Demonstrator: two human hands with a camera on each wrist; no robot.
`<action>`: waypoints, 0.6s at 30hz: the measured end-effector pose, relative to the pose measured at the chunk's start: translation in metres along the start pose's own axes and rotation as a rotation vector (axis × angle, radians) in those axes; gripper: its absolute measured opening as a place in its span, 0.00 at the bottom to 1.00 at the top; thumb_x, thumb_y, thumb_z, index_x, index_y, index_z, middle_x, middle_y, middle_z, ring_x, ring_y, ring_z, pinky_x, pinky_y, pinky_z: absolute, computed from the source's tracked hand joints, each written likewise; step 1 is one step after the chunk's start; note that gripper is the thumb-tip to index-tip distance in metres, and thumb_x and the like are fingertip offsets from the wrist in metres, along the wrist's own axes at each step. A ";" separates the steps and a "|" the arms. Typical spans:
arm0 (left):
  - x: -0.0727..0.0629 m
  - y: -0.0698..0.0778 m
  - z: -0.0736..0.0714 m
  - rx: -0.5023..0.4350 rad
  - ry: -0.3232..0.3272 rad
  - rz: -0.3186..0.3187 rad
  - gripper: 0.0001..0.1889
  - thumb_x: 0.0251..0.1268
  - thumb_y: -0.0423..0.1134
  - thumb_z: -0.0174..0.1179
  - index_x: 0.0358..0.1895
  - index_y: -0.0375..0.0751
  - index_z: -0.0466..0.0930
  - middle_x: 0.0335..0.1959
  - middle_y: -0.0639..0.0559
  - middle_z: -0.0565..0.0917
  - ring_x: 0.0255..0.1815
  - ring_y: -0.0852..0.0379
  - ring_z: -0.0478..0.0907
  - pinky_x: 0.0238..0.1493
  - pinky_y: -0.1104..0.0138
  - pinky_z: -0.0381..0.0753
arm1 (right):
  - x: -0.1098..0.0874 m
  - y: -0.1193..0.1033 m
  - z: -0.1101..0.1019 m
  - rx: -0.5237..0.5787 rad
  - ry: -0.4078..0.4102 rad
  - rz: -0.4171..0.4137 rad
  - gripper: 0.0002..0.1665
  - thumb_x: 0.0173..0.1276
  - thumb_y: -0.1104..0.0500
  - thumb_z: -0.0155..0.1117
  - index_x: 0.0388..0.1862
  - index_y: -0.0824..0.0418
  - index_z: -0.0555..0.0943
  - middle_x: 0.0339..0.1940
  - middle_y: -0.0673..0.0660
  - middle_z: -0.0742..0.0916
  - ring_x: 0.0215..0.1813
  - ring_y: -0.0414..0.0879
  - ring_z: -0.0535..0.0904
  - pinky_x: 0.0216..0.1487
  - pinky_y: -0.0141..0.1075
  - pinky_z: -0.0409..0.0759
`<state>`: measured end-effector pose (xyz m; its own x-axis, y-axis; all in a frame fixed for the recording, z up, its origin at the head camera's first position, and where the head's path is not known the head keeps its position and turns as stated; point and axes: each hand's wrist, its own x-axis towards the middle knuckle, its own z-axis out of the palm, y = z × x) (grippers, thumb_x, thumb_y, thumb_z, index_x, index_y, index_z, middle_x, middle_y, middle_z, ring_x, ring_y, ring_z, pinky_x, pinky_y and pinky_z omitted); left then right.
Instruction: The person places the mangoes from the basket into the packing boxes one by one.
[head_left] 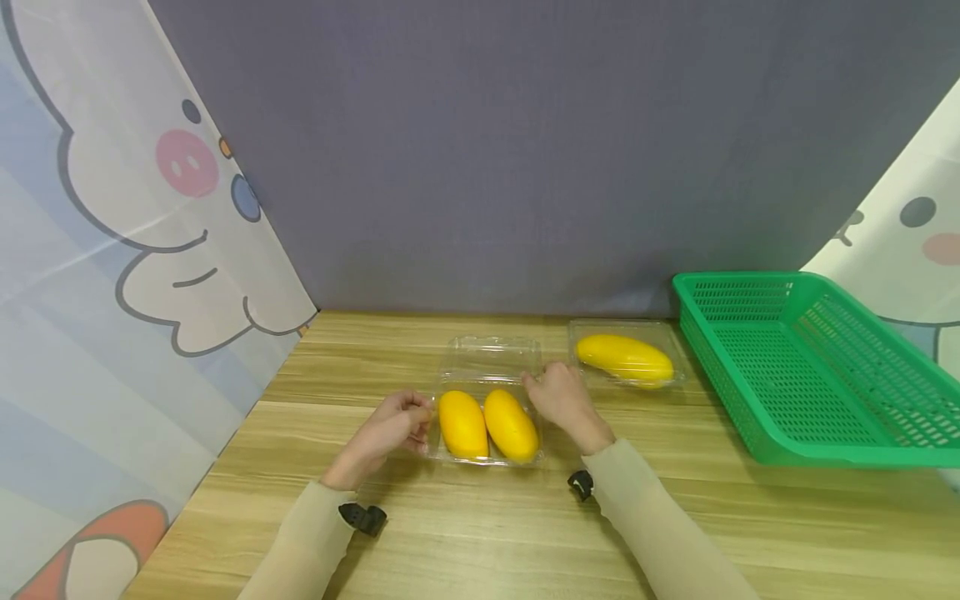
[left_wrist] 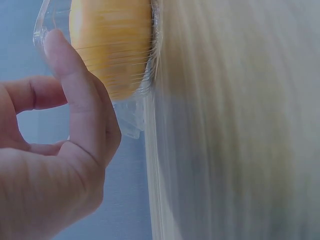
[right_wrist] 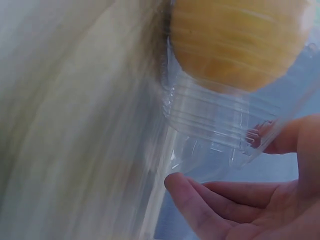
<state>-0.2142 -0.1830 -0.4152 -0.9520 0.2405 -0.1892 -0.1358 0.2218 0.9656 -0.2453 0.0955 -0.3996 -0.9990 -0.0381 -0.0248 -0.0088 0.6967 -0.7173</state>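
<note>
Two yellow mangoes, one on the left and one on the right, lie side by side in a clear plastic clamshell box. The box's lid is folded back, away from the person. At the box's left side is my left hand; a fingertip touches the clear wall in the left wrist view. My right hand is at the right side near the hinge. In the right wrist view its thumb touches the plastic, while the other fingers are loosely bent below, apart from the thumb.
Behind and to the right, another clear box holds a single yellow mango. A green plastic basket stands at the right on the wooden table. A grey panel borders the table's back edge; printed curtains hang at both sides.
</note>
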 end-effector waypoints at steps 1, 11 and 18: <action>0.000 0.000 0.000 -0.001 -0.001 -0.001 0.14 0.74 0.32 0.52 0.55 0.24 0.69 0.33 0.43 0.75 0.28 0.53 0.74 0.30 0.62 0.84 | 0.000 0.000 0.000 0.009 -0.005 0.009 0.29 0.77 0.49 0.58 0.57 0.76 0.78 0.13 0.52 0.76 0.12 0.40 0.63 0.14 0.30 0.63; 0.001 0.000 -0.001 -0.010 -0.008 -0.011 0.14 0.74 0.32 0.52 0.55 0.24 0.69 0.34 0.42 0.75 0.28 0.53 0.75 0.30 0.63 0.85 | 0.003 -0.002 -0.003 0.088 -0.026 0.049 0.34 0.76 0.51 0.61 0.66 0.78 0.72 0.22 0.59 0.83 0.12 0.42 0.70 0.14 0.30 0.68; 0.003 -0.002 -0.001 -0.007 -0.006 -0.017 0.13 0.73 0.31 0.51 0.54 0.25 0.70 0.33 0.41 0.75 0.28 0.53 0.74 0.31 0.63 0.85 | 0.006 0.000 -0.006 0.107 0.017 0.001 0.36 0.76 0.49 0.61 0.67 0.78 0.72 0.46 0.72 0.85 0.18 0.41 0.67 0.43 0.48 0.83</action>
<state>-0.2173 -0.1840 -0.4177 -0.9479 0.2427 -0.2063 -0.1537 0.2189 0.9636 -0.2514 0.0996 -0.3949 -0.9996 -0.0244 -0.0146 -0.0036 0.6165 -0.7874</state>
